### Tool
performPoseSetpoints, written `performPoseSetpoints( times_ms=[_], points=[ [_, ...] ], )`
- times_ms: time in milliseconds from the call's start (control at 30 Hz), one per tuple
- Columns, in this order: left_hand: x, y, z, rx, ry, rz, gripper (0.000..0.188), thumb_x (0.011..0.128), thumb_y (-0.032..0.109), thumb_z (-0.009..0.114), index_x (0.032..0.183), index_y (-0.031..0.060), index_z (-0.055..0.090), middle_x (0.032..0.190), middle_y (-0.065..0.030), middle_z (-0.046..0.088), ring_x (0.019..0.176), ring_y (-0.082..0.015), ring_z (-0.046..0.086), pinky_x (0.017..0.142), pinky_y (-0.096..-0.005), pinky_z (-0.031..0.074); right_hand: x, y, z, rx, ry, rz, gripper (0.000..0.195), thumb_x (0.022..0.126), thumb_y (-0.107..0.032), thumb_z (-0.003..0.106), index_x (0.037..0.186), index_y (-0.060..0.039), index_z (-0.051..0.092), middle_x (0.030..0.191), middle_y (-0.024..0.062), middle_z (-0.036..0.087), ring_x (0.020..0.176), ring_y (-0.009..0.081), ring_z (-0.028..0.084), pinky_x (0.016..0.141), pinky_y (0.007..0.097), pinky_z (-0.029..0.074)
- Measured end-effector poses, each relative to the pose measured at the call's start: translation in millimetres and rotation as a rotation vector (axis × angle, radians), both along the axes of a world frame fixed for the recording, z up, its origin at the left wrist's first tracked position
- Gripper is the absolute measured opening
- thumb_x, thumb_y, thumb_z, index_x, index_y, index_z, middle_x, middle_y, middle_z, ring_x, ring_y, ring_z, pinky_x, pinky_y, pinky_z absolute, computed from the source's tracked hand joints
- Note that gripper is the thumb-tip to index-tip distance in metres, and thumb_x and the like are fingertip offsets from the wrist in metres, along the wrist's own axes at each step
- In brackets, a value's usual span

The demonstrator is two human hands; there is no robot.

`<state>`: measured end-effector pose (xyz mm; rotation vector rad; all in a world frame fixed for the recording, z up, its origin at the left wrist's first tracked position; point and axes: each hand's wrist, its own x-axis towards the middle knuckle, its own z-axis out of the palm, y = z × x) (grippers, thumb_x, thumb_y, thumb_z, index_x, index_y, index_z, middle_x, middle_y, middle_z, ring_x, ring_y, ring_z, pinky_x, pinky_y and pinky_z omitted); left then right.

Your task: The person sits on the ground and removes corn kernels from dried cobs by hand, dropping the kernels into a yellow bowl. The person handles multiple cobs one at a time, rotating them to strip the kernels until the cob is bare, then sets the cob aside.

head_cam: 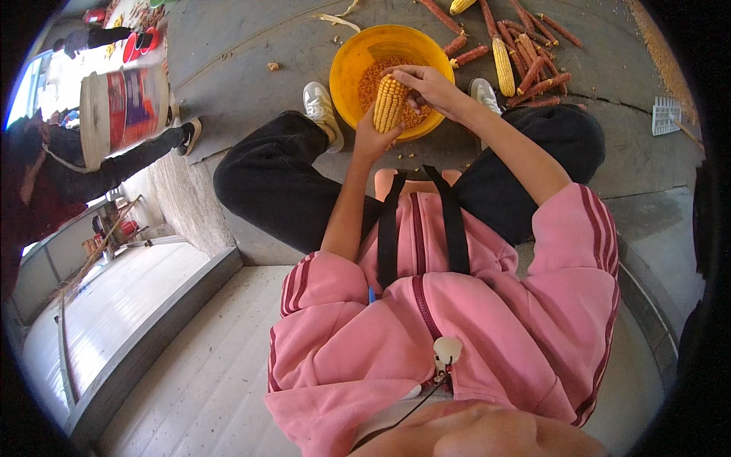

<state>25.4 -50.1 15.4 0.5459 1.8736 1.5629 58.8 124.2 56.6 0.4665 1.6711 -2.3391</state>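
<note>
An ear of yellow corn (389, 103) stands tilted over a yellow plastic bucket (344, 71). My left hand (374, 136) is wrapped around its lower end. At the upper end, my right hand (427, 88) has its fingers against the tip and side of the ear. Rows of kernels still cover the face that I can see; the far side is hidden. Loose corn kernels (374, 73) lie in the bucket beneath both hands. The bucket sits on the floor between my shoes.
Bare reddish corncobs (531, 74) are piled right of the bucket, with a kernelled ear (503, 67) beside them. Spread kernels (665, 54) and a white plastic rake head (666, 116) lie farther right. At the left, a person (143, 171) walks with a blurred container (125, 114).
</note>
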Motion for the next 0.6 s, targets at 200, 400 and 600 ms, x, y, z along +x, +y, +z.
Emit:
performPoseSetpoints(
  times_ms=[200,400,600],
  points=[
    [1,1,-3,0.013,-0.011,0.017,0.049,0.067,0.015,0.065,0.109,-0.0008,0.045,0.074,-0.0054,0.058,0.050,-0.0091,0.052,0.044,-0.0220,0.042,0,-2,-1,-0.014,0.031,-0.057,0.036,0.085,-0.032,0.050,0.105,-0.0030,0.054,0.076,0.0014,0.055,0.046,0.0061,0.047,0.041,0.0189,0.039],
    [1,4,3,-0.029,0.019,-0.017,0.048,0.067,0.015,0.065,0.107,-0.0011,0.045,0.073,-0.0062,0.058,0.049,-0.0090,0.052,0.043,-0.0225,0.042,1,-1,-3,0.043,-0.008,-0.117,0.038,0.085,-0.037,0.048,0.098,-0.0036,0.058,0.069,0.0006,0.053,0.039,0.0055,0.043,0.036,0.0182,0.037],
    [4,4,-10,-0.018,0.147,0.045,0.045,0.065,0.016,0.067,0.103,-0.0018,0.049,0.073,-0.0075,0.059,0.055,-0.0127,0.056,0.049,-0.0254,0.045,-4,-2,-1,-0.025,-0.114,-0.101,0.038,0.085,-0.037,0.049,0.103,-0.0041,0.055,0.073,0.0014,0.053,0.045,0.0063,0.047,0.039,0.0200,0.040]
  ],
)
